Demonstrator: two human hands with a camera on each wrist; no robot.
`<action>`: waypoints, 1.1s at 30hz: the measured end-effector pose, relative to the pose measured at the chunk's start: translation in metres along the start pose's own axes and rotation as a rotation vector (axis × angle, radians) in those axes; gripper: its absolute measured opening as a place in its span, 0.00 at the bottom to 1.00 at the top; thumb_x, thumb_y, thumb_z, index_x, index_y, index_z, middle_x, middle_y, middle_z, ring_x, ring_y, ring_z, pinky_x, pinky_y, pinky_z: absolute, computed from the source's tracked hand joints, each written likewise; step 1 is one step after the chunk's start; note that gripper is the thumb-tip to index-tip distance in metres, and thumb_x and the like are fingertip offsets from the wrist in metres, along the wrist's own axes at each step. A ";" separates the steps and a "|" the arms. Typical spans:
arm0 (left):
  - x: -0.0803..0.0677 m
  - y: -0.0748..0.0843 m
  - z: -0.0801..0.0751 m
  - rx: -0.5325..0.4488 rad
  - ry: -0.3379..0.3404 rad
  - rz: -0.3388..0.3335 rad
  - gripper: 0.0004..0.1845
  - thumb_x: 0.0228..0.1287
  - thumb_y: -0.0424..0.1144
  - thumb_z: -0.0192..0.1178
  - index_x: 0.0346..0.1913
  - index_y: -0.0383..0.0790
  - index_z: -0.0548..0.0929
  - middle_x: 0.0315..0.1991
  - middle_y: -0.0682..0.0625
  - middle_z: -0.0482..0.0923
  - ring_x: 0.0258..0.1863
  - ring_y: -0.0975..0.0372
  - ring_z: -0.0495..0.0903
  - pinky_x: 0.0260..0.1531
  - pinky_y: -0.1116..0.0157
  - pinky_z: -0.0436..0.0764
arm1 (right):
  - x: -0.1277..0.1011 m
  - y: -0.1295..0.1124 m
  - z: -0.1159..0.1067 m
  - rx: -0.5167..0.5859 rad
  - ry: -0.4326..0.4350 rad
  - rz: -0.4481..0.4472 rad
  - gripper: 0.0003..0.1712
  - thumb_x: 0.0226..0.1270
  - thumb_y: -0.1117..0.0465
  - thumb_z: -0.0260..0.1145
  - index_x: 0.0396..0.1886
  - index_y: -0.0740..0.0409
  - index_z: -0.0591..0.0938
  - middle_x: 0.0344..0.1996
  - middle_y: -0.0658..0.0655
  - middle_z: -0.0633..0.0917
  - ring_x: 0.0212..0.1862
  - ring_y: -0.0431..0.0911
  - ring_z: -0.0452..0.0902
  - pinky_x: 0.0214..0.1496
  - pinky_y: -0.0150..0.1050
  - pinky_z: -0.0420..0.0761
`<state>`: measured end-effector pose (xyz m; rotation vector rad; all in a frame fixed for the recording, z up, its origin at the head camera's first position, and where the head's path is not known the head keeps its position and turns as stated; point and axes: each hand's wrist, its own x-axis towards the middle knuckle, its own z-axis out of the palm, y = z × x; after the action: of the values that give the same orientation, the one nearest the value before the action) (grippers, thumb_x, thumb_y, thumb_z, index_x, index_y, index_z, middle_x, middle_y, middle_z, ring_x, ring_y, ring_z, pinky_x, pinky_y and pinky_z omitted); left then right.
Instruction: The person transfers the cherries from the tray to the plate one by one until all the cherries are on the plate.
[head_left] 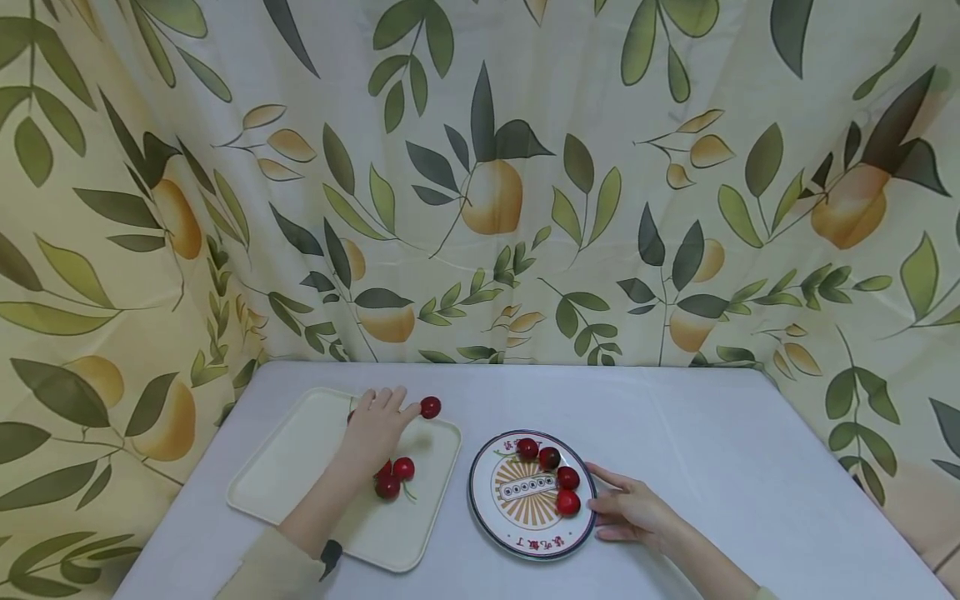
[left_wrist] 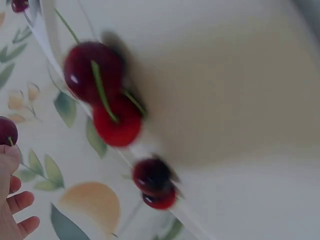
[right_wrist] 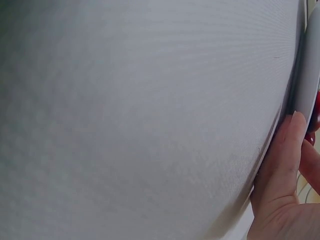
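Note:
My left hand (head_left: 412, 408) reaches over the far side of a cream tray (head_left: 277, 467) and pinches a dark red cherry (head_left: 430, 407) at its fingertips. In the left wrist view that cherry (left_wrist: 5, 131) sits against a fingertip (left_wrist: 7, 160). More cherries (head_left: 396, 477) lie on the tray under my forearm, seen blurred with green stems (left_wrist: 100, 85). My right hand (head_left: 603, 492) rests with straight fingers against the right rim of a round patterned plate (head_left: 495, 517). The plate holds several cherries (head_left: 567, 502). In the right wrist view my thumb (right_wrist: 287, 150) lies along the plate's edge.
A light grey table (head_left: 712, 467) carries the tray at the left and the plate at the middle. A leaf and fruit patterned curtain (head_left: 480, 208) closes off the back and both sides.

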<state>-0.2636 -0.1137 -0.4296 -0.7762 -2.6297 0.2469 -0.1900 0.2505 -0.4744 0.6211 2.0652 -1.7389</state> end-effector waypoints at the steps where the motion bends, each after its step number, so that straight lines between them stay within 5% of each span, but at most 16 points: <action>1: 0.003 0.006 -0.001 0.015 0.011 0.019 0.21 0.50 0.28 0.64 0.47 0.49 0.75 0.46 0.45 0.70 0.45 0.53 0.70 0.51 0.53 0.70 | 0.000 0.000 0.000 0.001 0.000 -0.001 0.40 0.53 0.70 0.66 0.66 0.52 0.64 0.33 0.61 0.72 0.23 0.47 0.78 0.29 0.41 0.81; 6: 0.017 0.034 -0.004 0.052 0.026 0.091 0.20 0.52 0.31 0.64 0.48 0.52 0.73 0.45 0.48 0.69 0.44 0.56 0.69 0.51 0.55 0.69 | 0.000 0.000 0.001 0.000 0.002 -0.005 0.40 0.52 0.70 0.66 0.66 0.52 0.65 0.34 0.61 0.74 0.23 0.47 0.78 0.29 0.42 0.81; 18: 0.039 0.093 0.001 0.115 -0.092 0.242 0.20 0.57 0.43 0.61 0.53 0.59 0.71 0.54 0.54 0.67 0.52 0.62 0.67 0.56 0.60 0.67 | 0.000 0.001 0.000 0.001 0.002 -0.009 0.39 0.53 0.71 0.65 0.66 0.53 0.65 0.34 0.60 0.76 0.24 0.47 0.78 0.29 0.43 0.81; 33: 0.046 0.123 0.016 0.203 -0.082 0.371 0.16 0.61 0.44 0.57 0.51 0.64 0.71 0.54 0.58 0.66 0.53 0.65 0.65 0.56 0.62 0.65 | -0.001 0.000 0.000 0.004 -0.018 -0.015 0.38 0.55 0.70 0.64 0.66 0.53 0.64 0.34 0.60 0.77 0.23 0.47 0.78 0.29 0.42 0.81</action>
<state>-0.2458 0.0131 -0.4637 -1.1976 -2.4649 0.6489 -0.1889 0.2506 -0.4738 0.5904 2.0592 -1.7508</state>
